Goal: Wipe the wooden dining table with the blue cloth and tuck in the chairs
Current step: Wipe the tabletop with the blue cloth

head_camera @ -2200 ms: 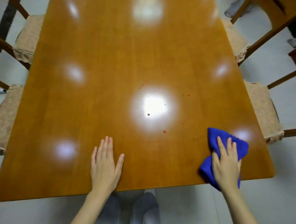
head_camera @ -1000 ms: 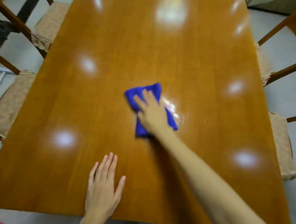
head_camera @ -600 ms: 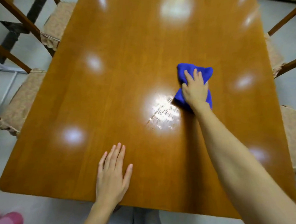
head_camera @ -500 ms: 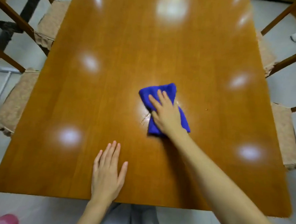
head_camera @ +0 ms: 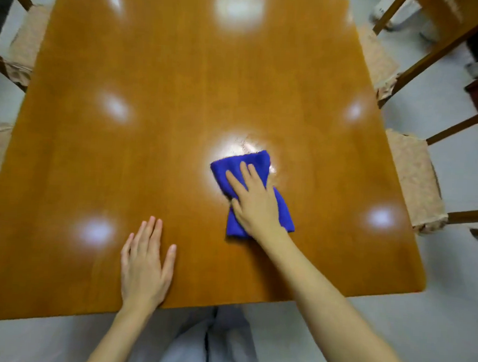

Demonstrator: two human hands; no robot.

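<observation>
Cloth (head_camera: 283, 211) sits just off counter (head_camera: 180, 121) centre toward 4 o'clock, drawn back toward 6 o'clock since the last stroke. Right grip (head_camera: 254, 201) presses it flat, fingers straight. Wet streaks (head_camera: 245, 146) at its 12 o'clock suggest wiping is mid-course; left grip (head_camera: 146, 264) lies flat, spread.

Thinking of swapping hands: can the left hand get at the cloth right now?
Probably yes: the left hand lies flat on the table, bare wood between it and the cloth; only the right hand pressing down covers part of it.
</observation>
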